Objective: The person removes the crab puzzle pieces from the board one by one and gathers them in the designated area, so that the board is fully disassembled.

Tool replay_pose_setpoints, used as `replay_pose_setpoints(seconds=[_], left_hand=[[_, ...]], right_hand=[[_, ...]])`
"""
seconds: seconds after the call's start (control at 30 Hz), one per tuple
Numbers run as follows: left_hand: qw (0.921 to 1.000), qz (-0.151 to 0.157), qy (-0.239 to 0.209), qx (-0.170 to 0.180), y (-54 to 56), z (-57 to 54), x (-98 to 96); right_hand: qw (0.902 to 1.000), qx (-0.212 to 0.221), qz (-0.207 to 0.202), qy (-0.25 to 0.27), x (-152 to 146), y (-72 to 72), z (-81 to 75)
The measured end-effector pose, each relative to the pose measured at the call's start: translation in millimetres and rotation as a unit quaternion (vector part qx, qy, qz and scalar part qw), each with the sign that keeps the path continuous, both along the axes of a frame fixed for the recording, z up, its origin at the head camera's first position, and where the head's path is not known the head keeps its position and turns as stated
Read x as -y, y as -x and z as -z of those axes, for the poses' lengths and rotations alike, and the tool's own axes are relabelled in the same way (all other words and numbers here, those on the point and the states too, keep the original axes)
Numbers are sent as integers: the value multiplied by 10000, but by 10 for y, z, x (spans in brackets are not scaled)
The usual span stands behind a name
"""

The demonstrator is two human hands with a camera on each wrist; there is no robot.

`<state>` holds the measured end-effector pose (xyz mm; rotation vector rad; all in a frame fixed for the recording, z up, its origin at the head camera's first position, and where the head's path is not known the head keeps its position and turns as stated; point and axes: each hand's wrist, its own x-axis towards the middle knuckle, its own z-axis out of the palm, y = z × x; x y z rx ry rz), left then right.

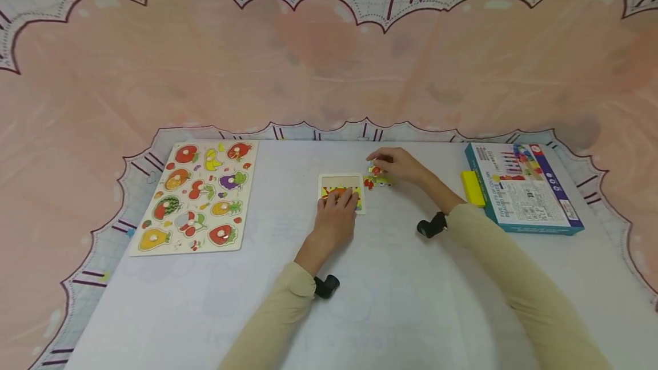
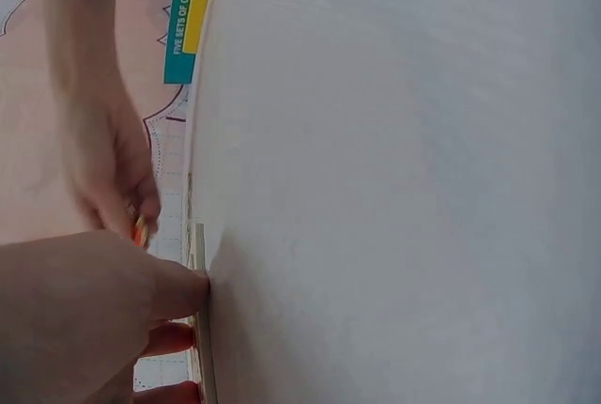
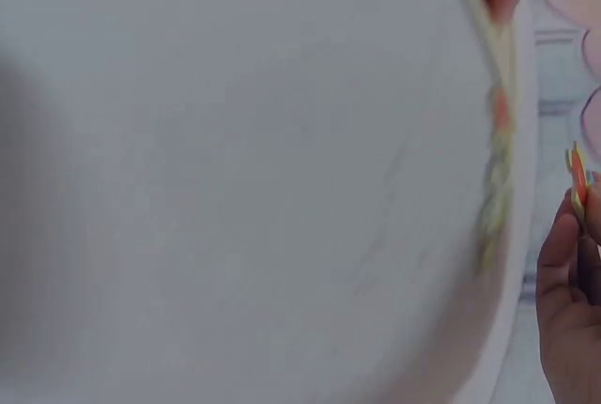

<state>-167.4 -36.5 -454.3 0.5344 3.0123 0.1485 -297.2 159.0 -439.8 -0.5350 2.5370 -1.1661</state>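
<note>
A small puzzle tray lies mid-table, its lower part filled with colourful picture pieces and its upper strip bare. My left hand rests on the tray, fingertips spread over those pieces; in the left wrist view its thumb touches the tray's edge. Just right of the tray, my right hand pinches a small red-and-yellow puzzle piece between thumb and fingers, raised above the table. Under and beside that hand lie several loose puzzle pieces, close against the tray's right side.
A wooden fruit peg puzzle lies at the left of the white table. On the right is a teal-edged box, with a yellow block along its left side. Dark wrist cameras sit on both wrists.
</note>
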Motion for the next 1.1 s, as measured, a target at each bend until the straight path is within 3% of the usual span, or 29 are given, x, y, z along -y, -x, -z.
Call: replay_pose_setpoints(seconds=[0.13,0.33,0.8,1.1], left_hand=[[10000,-6,-11,-1,-7,-3,4],[10000,-34,-55,67,-3,-10,12],[9996,126,-94,-221,23,-58,-9],[9993,313,-209,-17,104,-130,50]], right_hand=[[9985,168,234,-458,-344,-27,81],[9980,215,287,-516,-630,-99,105],[9964,-196,346,-742,-563,-195,176],[9934,-462,277,-1014,-543,-232,173]])
